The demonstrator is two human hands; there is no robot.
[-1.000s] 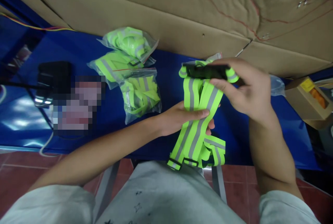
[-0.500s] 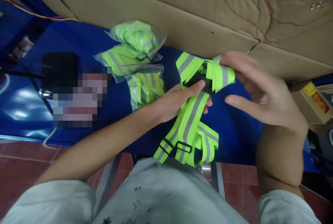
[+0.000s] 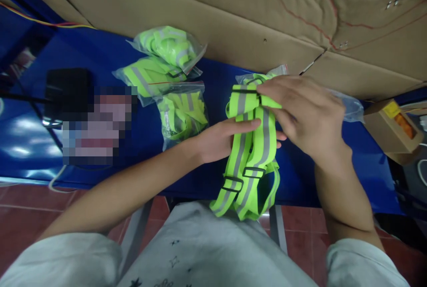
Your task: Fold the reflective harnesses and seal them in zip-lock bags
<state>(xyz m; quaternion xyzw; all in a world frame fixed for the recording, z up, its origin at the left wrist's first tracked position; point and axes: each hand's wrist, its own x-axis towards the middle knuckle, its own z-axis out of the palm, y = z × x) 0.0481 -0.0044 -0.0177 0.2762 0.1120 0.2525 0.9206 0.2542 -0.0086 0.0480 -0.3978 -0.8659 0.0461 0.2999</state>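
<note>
A neon yellow-green reflective harness [image 3: 263, 145] with grey stripes and black slide buckles hangs between my hands. My left hand [image 3: 223, 138] is closed around its straps, thumb across the front and fingertips showing on the far side. At the top of the bundle, my right hand [image 3: 307, 113] pinches a folded strap; its fingers hide part of the webbing. The loose strap ends dangle down toward my shirt. Just behind the harness, a clear zip bag [image 3: 282, 70] shows in part, with yellow-green webbing near it.
Several bagged harnesses lie to the left, including one in a nearer bag [image 3: 183, 113]. A black box-shaped device [image 3: 66, 89] stands farther left on the blue table [image 3: 187, 169]. Cardboard [image 3: 216, 25] covers the back; an open carton [image 3: 393, 129] sits at the right.
My right hand has moved left and closed on the top of the harness. The upper straps are folded over, hiding the black centre piece, and the bag behind shows more.
</note>
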